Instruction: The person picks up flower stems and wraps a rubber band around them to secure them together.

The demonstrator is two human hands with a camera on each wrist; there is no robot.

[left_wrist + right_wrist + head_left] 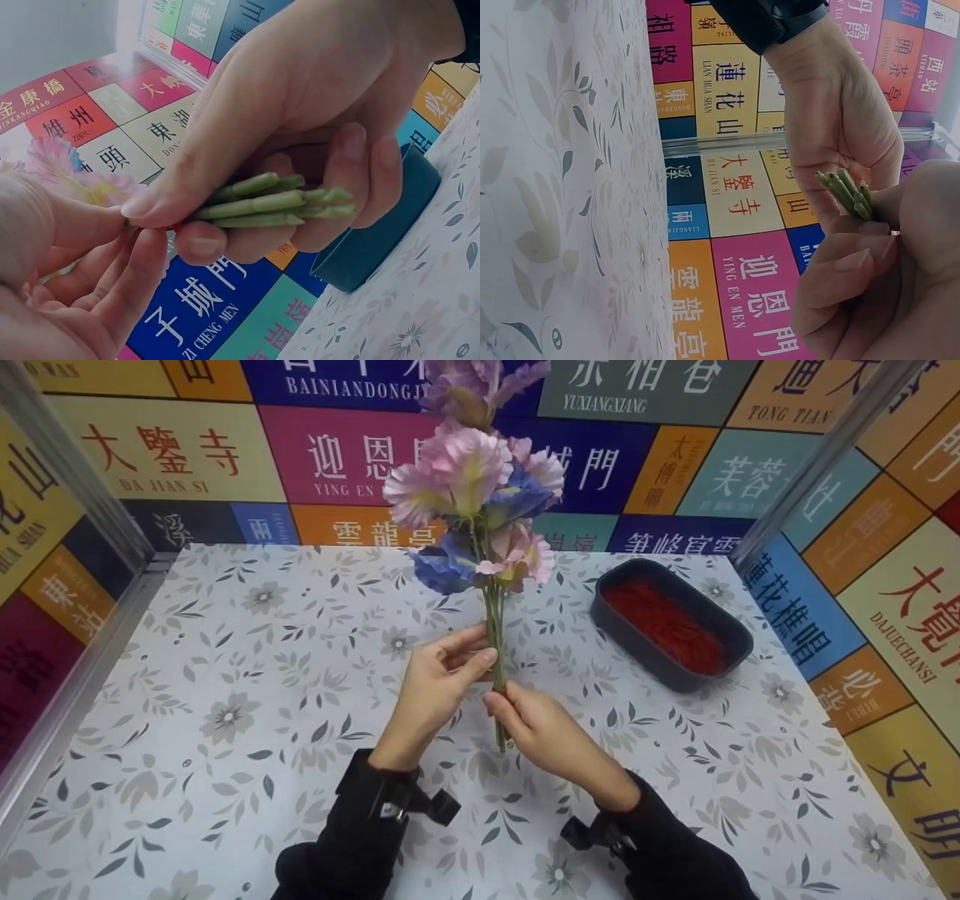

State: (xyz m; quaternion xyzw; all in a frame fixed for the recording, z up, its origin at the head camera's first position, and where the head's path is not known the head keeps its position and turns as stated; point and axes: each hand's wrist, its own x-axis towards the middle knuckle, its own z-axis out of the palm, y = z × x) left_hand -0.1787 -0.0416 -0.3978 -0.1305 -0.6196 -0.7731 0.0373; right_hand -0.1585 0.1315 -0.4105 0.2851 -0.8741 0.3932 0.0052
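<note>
A bunch of artificial flowers [469, 472] with pink, purple and blue petals stands upright above the table, its green stems [493, 619] gathered together. My left hand [439, 679] pinches the stems between thumb and fingers, midway down. Just below it, my right hand [544, 727] grips the same stems near their cut ends. In the left wrist view the stem ends [277, 202] poke out past the right hand's [300, 97] curled fingers, and a small red bit shows near its thumb. The right wrist view shows the stem ends [847, 191] between both hands.
A dark oblong container [679, 682] holding red thin material [664, 622] sits at the table's back right. The table is covered by a floral cloth [225, 780]. Panels with colourful sign prints [180, 450] and metal frame posts [832, 457] border the back and sides.
</note>
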